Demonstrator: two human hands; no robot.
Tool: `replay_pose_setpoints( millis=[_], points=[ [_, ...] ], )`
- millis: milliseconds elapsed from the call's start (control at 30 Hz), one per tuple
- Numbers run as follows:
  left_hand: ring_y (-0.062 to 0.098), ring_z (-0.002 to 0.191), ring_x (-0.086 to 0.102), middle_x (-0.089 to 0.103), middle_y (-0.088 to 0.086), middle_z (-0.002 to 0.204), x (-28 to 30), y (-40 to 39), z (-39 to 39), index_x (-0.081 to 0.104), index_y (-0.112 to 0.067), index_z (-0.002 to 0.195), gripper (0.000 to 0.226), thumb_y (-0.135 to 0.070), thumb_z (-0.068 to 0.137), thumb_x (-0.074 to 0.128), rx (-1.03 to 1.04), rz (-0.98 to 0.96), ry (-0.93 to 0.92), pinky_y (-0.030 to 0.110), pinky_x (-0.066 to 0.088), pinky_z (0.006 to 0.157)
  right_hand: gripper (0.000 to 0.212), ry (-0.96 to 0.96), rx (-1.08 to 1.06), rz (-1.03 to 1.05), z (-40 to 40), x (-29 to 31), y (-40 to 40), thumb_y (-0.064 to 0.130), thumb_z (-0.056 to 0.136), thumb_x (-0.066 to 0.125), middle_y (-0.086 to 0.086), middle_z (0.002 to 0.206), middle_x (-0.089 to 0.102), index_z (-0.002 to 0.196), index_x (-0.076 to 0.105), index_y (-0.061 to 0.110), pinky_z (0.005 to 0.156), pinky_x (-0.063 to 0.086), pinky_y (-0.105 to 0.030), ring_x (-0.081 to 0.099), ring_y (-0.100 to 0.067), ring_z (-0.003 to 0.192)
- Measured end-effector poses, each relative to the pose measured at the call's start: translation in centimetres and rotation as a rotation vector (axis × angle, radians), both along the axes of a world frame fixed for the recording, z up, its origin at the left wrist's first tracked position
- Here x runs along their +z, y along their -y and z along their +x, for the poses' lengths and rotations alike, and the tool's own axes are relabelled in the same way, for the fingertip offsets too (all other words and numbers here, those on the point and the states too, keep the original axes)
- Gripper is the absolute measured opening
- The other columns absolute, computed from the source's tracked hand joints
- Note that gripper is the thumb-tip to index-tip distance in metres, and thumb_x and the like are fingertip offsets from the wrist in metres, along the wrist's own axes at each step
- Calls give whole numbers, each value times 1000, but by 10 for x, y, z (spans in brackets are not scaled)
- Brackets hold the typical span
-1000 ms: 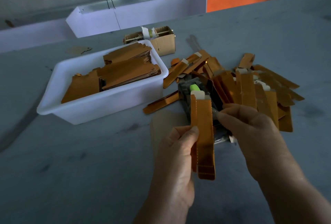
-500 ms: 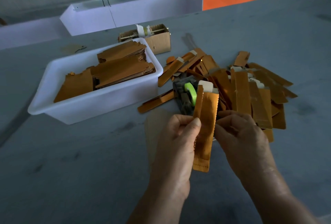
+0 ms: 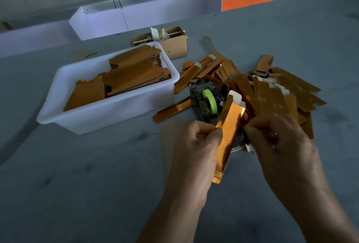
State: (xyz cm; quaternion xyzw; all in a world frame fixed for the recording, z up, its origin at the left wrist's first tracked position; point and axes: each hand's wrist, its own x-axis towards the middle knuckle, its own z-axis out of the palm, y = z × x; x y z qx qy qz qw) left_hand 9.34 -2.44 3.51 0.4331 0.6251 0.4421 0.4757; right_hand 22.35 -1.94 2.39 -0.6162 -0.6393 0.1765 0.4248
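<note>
Gold carton (image 3: 228, 136) held tilted above grey table (image 3: 93, 188), near white tub (image 3: 116, 115), loose carton pile (image 3: 281, 97) and tape dispenser (image 3: 204, 107); left hand (image 3: 196, 145) pinches one edge, right hand (image 3: 279, 141) grips the other.

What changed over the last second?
The gold carton tipped from upright so its top leans right. Left hand still pinches its left edge; right hand stays at its right edge, grip unclear. White bin, tape dispenser and loose carton pile unchanged.
</note>
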Motion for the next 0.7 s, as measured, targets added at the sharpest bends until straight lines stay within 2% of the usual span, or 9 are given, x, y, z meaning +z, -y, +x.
replay_pose_setpoints(
  millis=[67, 100, 133, 267, 367, 467, 567, 633, 700],
  points=[
    [19, 71, 63, 69, 3, 77, 1, 2, -3, 67, -22, 83, 10, -30, 88, 64, 11, -11, 49, 28, 45, 60, 5, -314, 145, -126, 6, 12, 4, 31, 74, 63, 4, 79, 64, 76, 63, 26, 59, 44, -18, 59, -10, 70],
    [19, 68, 61, 68, 4, 73, 1, 4, -5, 68, -21, 81, 10, -29, 86, 65, 11, -5, 60, 30, 44, 59, 14, -454, 232, -202, 7, 18, 5, 36, 67, 62, 4, 79, 66, 76, 66, 26, 59, 47, -22, 61, -9, 71],
    [16, 64, 60, 68, 3, 69, 2, 6, -6, 69, -20, 79, 11, -28, 85, 66, 5, 4, 61, 29, 43, 56, 20, -514, 310, -259, 8, 20, 7, 39, 63, 60, 5, 79, 67, 78, 67, 28, 58, 48, -23, 63, -8, 71],
    [4, 52, 55, 64, -5, 58, 0, 14, -11, 69, -22, 70, 12, -24, 82, 70, -41, 20, 46, 18, 39, 47, 18, -454, 452, -290, 5, 17, 8, 32, 67, 59, 4, 77, 69, 80, 71, 33, 57, 50, -20, 62, -6, 70],
    [5, 48, 57, 65, -3, 57, 1, 15, -16, 69, -19, 69, 15, -17, 84, 69, -77, -20, 83, 15, 40, 43, 20, -391, 465, -282, 4, 14, 8, 11, 79, 62, 5, 76, 69, 78, 72, 29, 57, 48, -14, 62, -5, 69],
    [6, 42, 53, 63, -1, 54, 4, 16, -18, 68, -13, 73, 14, -15, 86, 67, -101, -37, 96, 15, 39, 40, 25, -305, 455, -266, 2, 17, 8, 8, 82, 60, 8, 76, 68, 81, 71, 31, 58, 47, -12, 62, -1, 70],
    [6, 49, 60, 66, -1, 59, 6, 15, -17, 69, -13, 76, 12, -17, 87, 67, -114, -22, 84, 16, 44, 45, 29, -219, 438, -233, 2, 20, 7, 13, 80, 63, 14, 81, 68, 97, 59, 36, 60, 48, -11, 64, -1, 74],
    [8, 54, 63, 68, 0, 62, 6, 15, -17, 71, -13, 77, 10, -17, 86, 68, -126, -21, 94, 22, 51, 50, 31, -225, 400, -227, 3, 21, 6, 16, 77, 65, 15, 80, 69, 98, 50, 34, 58, 48, -10, 66, -2, 71],
    [14, 63, 67, 70, 2, 67, 5, 15, -17, 72, -15, 77, 10, -18, 86, 68, -140, -16, 79, 34, 59, 62, 28, -235, 369, -246, 2, 21, 6, 19, 75, 66, 15, 78, 70, 94, 49, 31, 55, 49, -11, 66, -3, 69]
  ],
)
